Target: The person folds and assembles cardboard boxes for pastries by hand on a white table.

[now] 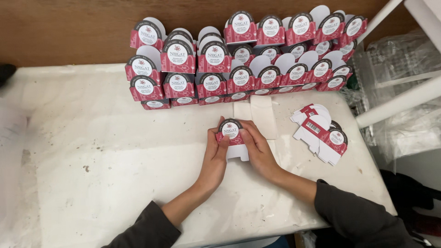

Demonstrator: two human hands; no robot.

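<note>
A small red and white cardboard box (231,132) with a round black-rimmed label is held between both hands above the white table (105,151). My left hand (214,158) grips its left side with the thumb on the front. My right hand (257,149) grips its right side, thumb on the label's edge. The box's white lower flap (238,153) sticks out below my fingers. A stack of flat unfolded boxes (321,133) of the same kind lies just right of my right hand.
Several folded boxes (239,59) are stacked in rows along the table's far edge against a brown wall. A white folded sheet (262,115) lies behind my hands. White bars (399,101) and clear plastic wrap (404,64) stand at the right.
</note>
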